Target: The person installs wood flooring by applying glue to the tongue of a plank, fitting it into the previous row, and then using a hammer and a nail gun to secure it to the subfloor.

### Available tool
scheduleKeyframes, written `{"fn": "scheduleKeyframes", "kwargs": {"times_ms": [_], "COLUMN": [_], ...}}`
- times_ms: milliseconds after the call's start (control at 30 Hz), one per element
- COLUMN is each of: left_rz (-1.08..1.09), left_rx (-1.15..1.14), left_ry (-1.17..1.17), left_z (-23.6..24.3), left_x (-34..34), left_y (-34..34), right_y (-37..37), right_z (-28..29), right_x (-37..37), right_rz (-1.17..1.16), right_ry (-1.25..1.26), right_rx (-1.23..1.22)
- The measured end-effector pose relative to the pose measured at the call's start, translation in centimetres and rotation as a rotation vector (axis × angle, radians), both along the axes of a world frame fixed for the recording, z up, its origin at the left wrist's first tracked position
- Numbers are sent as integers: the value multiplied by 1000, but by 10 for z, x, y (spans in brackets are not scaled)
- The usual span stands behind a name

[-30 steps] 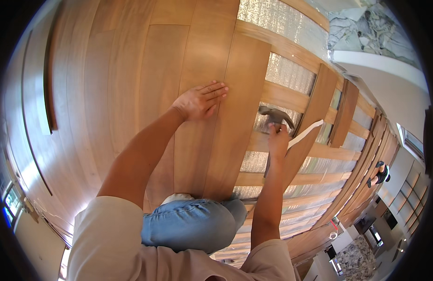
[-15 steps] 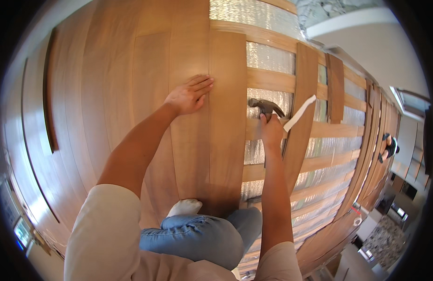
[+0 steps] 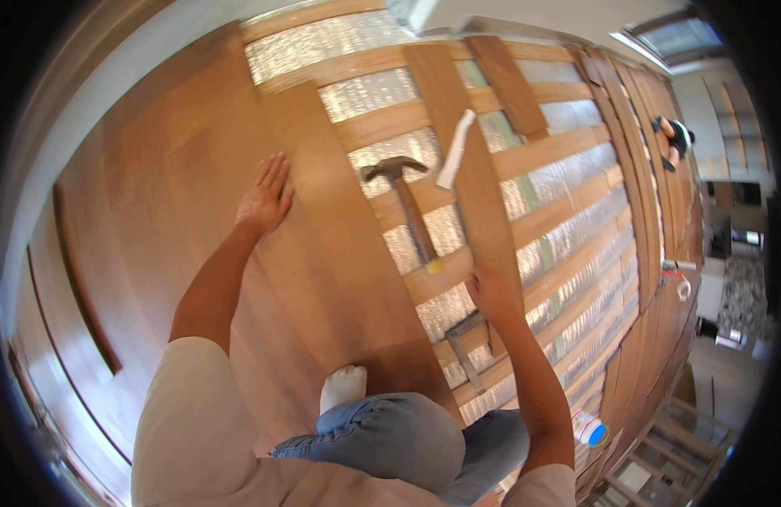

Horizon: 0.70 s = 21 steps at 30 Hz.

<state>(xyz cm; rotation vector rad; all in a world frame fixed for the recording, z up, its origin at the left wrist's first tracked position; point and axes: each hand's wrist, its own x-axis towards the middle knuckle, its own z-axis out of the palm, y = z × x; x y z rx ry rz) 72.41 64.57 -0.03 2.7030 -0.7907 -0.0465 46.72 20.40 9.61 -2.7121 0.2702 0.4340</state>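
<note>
My left hand (image 3: 268, 196) lies flat, fingers stretched out, on the laid wooden floorboards (image 3: 314, 220). My right hand (image 3: 494, 294) is over the open battens, just right of the hammer's handle end, and grips no hammer. Its fingers are mostly turned under and blurred, so their hold is hidden. A claw hammer (image 3: 414, 215) rests across the battens beside the edge of the last board, its head at the far end. Close below my right hand lies a bent metal bar (image 3: 466, 351). A white strip (image 3: 458, 150) lies on a loose plank (image 3: 483, 203).
Wooden battens (image 3: 568, 152) with silvery foil (image 3: 369, 93) between them extend to the right. Another short plank (image 3: 508, 89) lies across them. A white tub with a blue lid (image 3: 589, 428) stands by my right elbow. At the far right a person (image 3: 673, 142) is on the floor.
My right hand has let go of the hammer, which now lies on the battens, and has moved nearer to me. The view has turned; my left hand remains flat on the boards.
</note>
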Motion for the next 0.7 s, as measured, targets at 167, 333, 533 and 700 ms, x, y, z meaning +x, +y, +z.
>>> {"fn": "scheduleKeyframes", "kwargs": {"times_ms": [167, 333, 533, 700], "left_rz": [-48, 96, -370, -482], "left_rx": [-102, -286, 139, 1181], "left_ry": [-78, 515, -326, -177], "left_z": [-70, -134, -102, -73], "left_x": [8, 52, 91, 91], "left_y": [18, 37, 32, 31], "right_y": [-101, -31, 192, 265], "right_z": [72, 128, 114, 90], "right_x": [-232, -471, -597, -657], "right_rz": [-673, -1356, -1869, -1852], "right_ry": [270, 52, -319, -135], "right_rx": [282, 833, 1255, 1099]}}
